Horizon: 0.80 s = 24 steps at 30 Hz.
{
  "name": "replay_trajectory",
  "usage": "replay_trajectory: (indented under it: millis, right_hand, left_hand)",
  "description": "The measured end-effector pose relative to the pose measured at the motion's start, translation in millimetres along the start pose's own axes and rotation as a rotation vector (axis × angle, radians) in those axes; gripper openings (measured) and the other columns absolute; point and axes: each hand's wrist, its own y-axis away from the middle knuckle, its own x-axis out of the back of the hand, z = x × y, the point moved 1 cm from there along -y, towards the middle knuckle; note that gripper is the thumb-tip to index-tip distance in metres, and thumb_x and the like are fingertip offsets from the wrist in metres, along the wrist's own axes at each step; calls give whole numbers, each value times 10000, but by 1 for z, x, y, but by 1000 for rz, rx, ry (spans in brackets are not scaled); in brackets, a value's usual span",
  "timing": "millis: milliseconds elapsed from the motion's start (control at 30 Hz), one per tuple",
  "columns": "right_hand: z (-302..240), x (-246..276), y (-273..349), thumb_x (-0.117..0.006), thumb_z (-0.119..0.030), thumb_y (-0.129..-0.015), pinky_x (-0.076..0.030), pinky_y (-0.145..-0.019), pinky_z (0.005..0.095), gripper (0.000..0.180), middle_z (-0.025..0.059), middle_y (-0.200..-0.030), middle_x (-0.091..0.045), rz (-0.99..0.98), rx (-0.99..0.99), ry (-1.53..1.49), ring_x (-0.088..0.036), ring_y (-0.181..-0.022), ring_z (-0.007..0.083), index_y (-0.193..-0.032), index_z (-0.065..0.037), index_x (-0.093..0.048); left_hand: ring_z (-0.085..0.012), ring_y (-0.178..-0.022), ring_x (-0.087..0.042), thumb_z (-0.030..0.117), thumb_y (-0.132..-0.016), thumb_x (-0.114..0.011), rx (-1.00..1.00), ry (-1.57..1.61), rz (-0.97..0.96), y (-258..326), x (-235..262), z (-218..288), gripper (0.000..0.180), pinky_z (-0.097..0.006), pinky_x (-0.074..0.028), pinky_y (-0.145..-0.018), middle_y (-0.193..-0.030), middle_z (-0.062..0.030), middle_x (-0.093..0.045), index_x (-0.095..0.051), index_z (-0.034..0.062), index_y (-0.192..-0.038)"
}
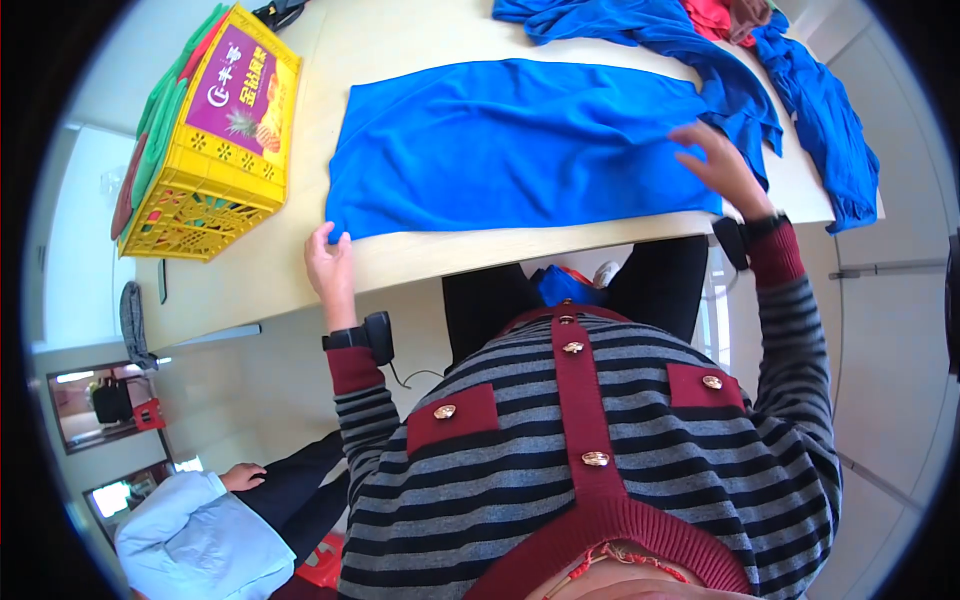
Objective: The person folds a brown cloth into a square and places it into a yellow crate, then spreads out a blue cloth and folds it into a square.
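Blue cloth (520,150) spread flat on pale table (420,255), near edge.
Its near-left corner is pinched by left hand (330,262); right hand (722,165) is laid open-fingered on its right end. Yellow crate (215,140) at left.

My table (420,255) is pale wood, its near edge bowed by the lens. A blue cloth (520,140) lies spread flat across its middle, its near edge along the table's front. At ten o'clock from the cloth sits a yellow crate (215,160) with green and red cloths stacked in it. At one o'clock lies a heap of blue cloths (740,70), one trailing over the right edge, with red pieces (712,15) on top.
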Motion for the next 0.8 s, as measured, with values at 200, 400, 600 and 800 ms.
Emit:
replay_trajectory:
  millis: [200,400,600,800]
  right_hand:
    - [-17,-8,72,-690,-96,-825,-432,-1068,421,424,147,-1325,-596,-11,-62,209,-548,-1245,351,-1243,-57,-626]
    - [-10,-10,80,-641,-54,-820,-395,-1118,425,481,140,-1389,-559,64,-101,168,-503,-1306,350,-1298,-74,-599]
    - [13,-8,103,-628,-49,-825,-409,-1108,430,406,142,-1360,-578,143,-148,240,-524,-1280,350,-1231,-72,-618]
    - [7,-10,106,-654,-84,-839,-433,-1074,429,368,149,-1283,-616,229,-221,264,-556,-1227,344,-1205,-68,-631]
  left_hand:
    - [-368,-1025,-627,231,-874,-727,-212,-320,140,3,8,-13,289,-466,-500,-906,-1075,-170,-666,-676,34,-1079]
    - [-387,-848,-648,290,-884,-723,-97,-325,63,-25,-10,-30,325,-490,-500,-779,-874,-205,-672,-670,-26,-935]
    - [-195,-667,-574,213,-929,-700,60,66,20,-43,-1,-70,247,-347,-501,-660,-731,-85,-599,-613,-11,-869]
    - [-89,-669,-544,179,-954,-701,275,394,-18,-42,4,-75,190,-238,-467,-603,-781,11,-564,-585,41,-893]
